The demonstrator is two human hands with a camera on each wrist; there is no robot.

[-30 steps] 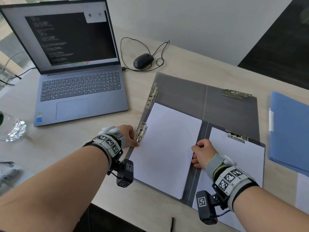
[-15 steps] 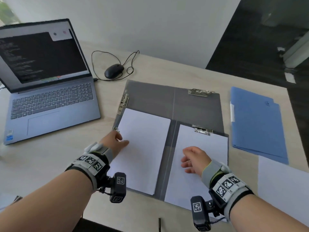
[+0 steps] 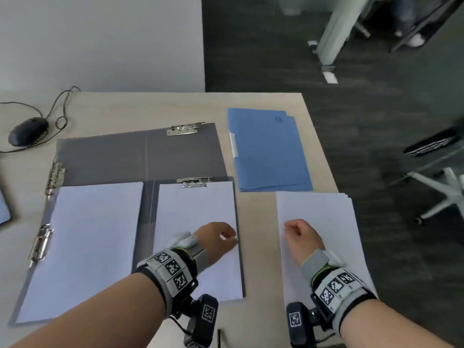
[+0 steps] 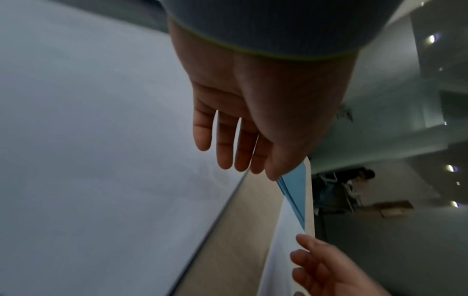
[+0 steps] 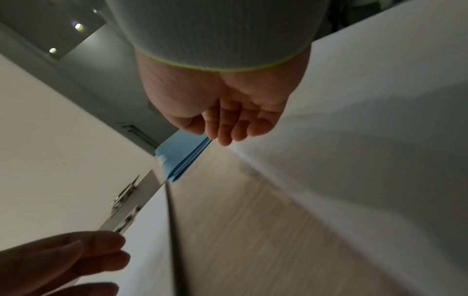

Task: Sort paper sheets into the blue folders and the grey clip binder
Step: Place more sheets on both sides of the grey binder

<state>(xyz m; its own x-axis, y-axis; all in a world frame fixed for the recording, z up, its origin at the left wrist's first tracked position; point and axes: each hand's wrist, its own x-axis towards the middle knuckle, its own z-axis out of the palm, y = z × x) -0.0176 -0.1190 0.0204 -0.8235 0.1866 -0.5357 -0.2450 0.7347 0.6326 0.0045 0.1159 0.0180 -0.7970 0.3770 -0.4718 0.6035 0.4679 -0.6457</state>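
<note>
An open grey clip binder lies in front of me with one white sheet on its left half beside the lever clips. A second sheet sits under the top clip on its right half. My left hand hovers over that right sheet, fingers relaxed and holding nothing. My right hand is over a stack of loose sheets to the right, fingers loosely curled and empty. The blue folders lie beyond the stack.
A second grey binder lies open behind the first, its clip at the far edge. A black mouse with its cable sits far left, a laptop corner at the left edge. The table's right edge borders dark floor.
Both hands moved right. My left hand left the binder's lever clip and now hovers over the right sheet. My right hand went from the binder to the loose stack.
</note>
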